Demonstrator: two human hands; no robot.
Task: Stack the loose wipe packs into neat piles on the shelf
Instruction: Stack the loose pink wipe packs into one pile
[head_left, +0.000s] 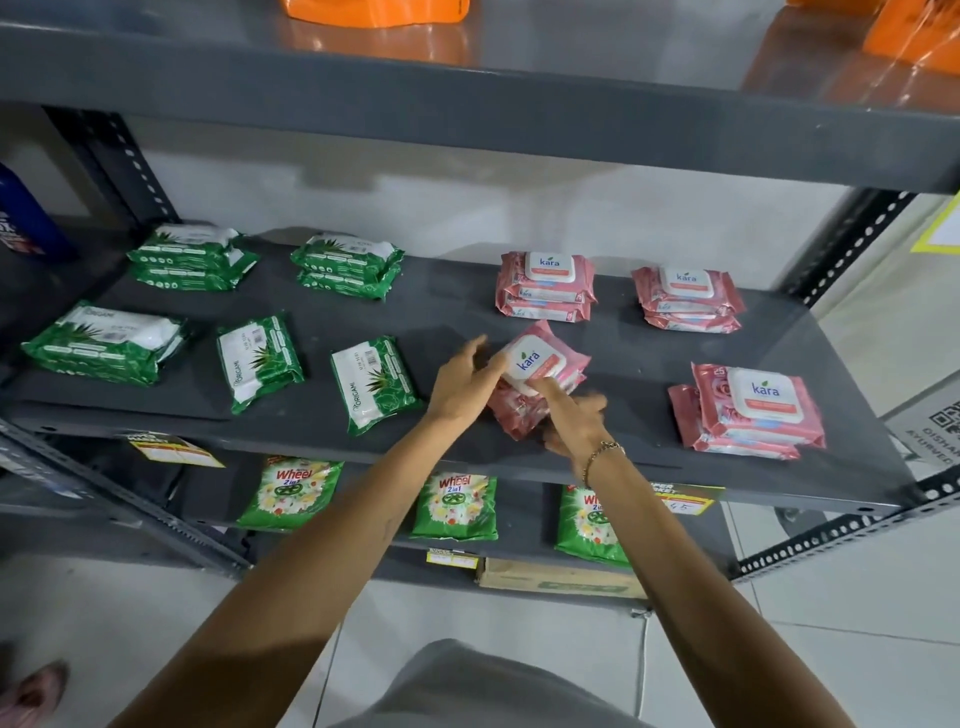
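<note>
Shelf (441, 312): dark grey metal, middle level of a rack, seen from above and in front.
Left hand (462, 387): fingers spread, thumb and fingertips against the left edge of a pink wipe pack (545, 361).
Right hand (574, 415): blurred, fingers pressed to the near edge of the same pack; bracelet (600, 457) at the wrist.
Held pack: tilted, white lid up, resting on other pink packs (514, 410) near the shelf's front, centre.
Pink piles: two at the back right (545, 288) (688, 301), one at the front right (753, 410).
Green packs: two piles at the back left (192, 257) (348, 265); three loose ones along the front left (106, 343) (260, 358) (376, 382).
Lower shelf (524, 525): green detergent bags (291, 493) in a row.
Upper shelf (467, 104): orange bags (374, 13), partly out of view.
</note>
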